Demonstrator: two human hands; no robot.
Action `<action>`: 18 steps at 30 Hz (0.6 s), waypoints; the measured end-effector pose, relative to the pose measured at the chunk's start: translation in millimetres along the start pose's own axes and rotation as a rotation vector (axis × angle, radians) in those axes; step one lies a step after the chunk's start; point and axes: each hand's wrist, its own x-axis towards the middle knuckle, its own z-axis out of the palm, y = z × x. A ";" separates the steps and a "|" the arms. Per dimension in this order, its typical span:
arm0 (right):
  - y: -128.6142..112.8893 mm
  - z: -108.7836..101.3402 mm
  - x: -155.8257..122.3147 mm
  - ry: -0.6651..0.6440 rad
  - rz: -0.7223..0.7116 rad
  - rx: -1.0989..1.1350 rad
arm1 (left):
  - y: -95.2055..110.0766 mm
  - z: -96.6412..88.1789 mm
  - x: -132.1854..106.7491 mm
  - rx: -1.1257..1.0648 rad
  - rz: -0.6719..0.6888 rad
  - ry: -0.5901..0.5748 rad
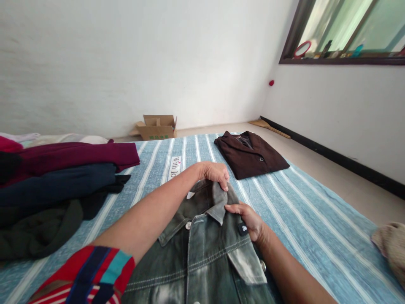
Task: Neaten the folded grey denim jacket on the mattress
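A grey-green denim jacket (209, 249) with white stitching and a pointed collar lies front side up on the bed, collar pointing away from me. My left hand (217, 172) reaches across it and grips the back of the collar on the right side, fingers closed over the cloth. Just below, my right hand (248, 217) pinches the jacket at the shoulder beside the collar tip, thumb on top, next to a small black tag (242, 229). The fingers under the cloth are hidden. A metal button (188, 225) shows at the jacket's neck.
A folded dark brown jacket (253, 154) lies farther back on the striped blue bedsheet (303, 211). Piled clothes, including a maroon garment (79, 158), are at the left. An open cardboard box (158, 128) stands by the wall. Beige cloth (392, 245) sits at the right edge.
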 end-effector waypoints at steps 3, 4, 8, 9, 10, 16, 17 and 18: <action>-3.9 -1.1 -2.3 0.026 -0.003 -0.098 | -3.8 3.6 7.0 0.065 0.010 0.058; -5.5 -1.5 -3.4 0.030 -0.002 -0.136 | -4.7 5.1 8.8 0.087 0.007 0.074; -10.5 -5.5 -5.1 0.087 -0.055 -0.302 | -5.9 11.0 12.0 0.132 -0.033 0.127; -11.0 -7.2 -4.6 0.131 -0.070 -0.360 | -5.6 12.1 12.1 0.134 -0.040 0.136; -11.3 -9.1 -4.0 0.175 -0.085 -0.414 | -5.4 12.9 12.0 0.134 -0.044 0.141; -9.5 -13.8 -1.5 0.098 -0.145 -0.326 | -9.3 11.8 14.7 0.117 -0.021 0.146; -9.2 -13.6 -1.2 0.074 -0.150 -0.289 | -11.2 11.4 15.8 0.111 -0.002 0.155; -8.8 -13.6 -0.8 0.063 -0.150 -0.264 | -13.4 11.5 16.9 0.107 0.022 0.165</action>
